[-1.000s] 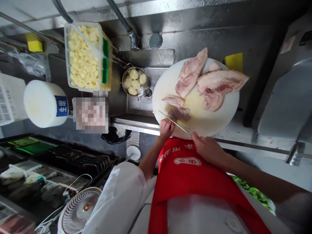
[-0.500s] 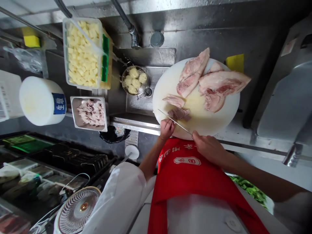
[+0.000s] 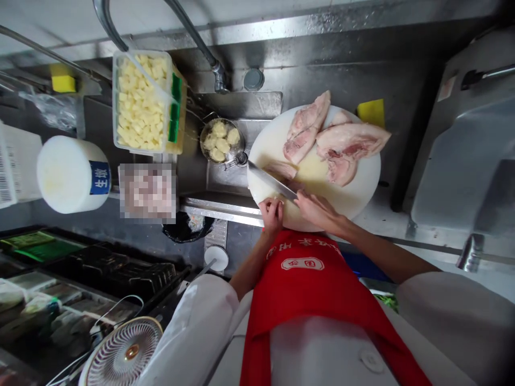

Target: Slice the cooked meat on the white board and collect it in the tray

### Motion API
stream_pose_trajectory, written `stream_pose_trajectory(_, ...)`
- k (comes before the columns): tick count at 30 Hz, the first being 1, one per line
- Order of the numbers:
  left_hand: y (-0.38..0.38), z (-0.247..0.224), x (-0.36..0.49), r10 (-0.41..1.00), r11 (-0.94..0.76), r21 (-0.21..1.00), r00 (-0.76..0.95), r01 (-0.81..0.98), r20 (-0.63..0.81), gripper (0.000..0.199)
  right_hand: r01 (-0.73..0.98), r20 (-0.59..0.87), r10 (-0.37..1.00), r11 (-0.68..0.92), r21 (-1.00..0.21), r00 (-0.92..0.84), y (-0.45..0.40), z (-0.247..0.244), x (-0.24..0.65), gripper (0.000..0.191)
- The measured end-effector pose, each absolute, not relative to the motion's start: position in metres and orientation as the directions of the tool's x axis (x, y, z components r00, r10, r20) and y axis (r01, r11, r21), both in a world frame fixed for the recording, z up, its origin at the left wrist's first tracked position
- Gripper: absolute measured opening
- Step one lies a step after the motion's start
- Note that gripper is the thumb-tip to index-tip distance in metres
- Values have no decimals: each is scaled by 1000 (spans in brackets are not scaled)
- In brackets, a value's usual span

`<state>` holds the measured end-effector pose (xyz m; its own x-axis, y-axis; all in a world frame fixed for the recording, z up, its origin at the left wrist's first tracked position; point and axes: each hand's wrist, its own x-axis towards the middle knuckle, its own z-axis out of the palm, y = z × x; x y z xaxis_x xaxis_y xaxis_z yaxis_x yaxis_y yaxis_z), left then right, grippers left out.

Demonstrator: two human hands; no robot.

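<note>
My right hand (image 3: 314, 210) grips the handle of a knife (image 3: 270, 179), its broad blade slanting up and left over the round white cutting board (image 3: 362, 198). My left hand (image 3: 272, 213) rests at the board's near left edge, fingers bent together; what lies under them is too small to make out. Beyond the blade lies a strip of meat (image 3: 284, 169), partly covered by it. Cut meat beside my right hand is mostly hidden. Farther back on the board sit a long piece of meat (image 3: 306, 128) and a larger slab (image 3: 354, 142).
A pot of peeled pieces (image 3: 220, 140) stands in the sink. Left of it are a tub of pale cubes (image 3: 142, 102), a pixelated tray (image 3: 148, 192) and a white round block (image 3: 68, 174). A yellow sponge (image 3: 370, 112) lies behind the board; a fan (image 3: 126, 351) stands lower left.
My right hand has moved left and up with the knife, whose blade now shows its broad side and covers part of the strip and cut meat. The whole view has shifted slightly.
</note>
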<state>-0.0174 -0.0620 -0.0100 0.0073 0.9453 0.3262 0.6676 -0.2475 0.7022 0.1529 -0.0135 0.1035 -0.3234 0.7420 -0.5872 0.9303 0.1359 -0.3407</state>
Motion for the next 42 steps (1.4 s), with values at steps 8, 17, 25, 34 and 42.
stream_pose_trajectory(8,-52,4,-11,916,-374,619,172,691,361,19,946,-575,755,202,-254,-316,-39,100,159,32)
stream_pose_trajectory(17,-45,-14,-17,839,-536,550,335,640,428,21,944,-613,719,233,-232,-328,-47,126,171,34)
stream_pose_trajectory(25,-45,-14,-17,864,-501,532,358,683,354,23,949,-703,638,222,-222,-314,-82,147,200,33)
stream_pose_trajectory(34,-47,-9,-20,863,-505,614,350,606,364,24,939,-611,714,241,-244,-342,-17,123,144,37)
stream_pose_trajectory(42,-48,-16,-18,892,-449,669,347,592,291,23,948,-711,637,282,-146,-299,-64,140,183,38)
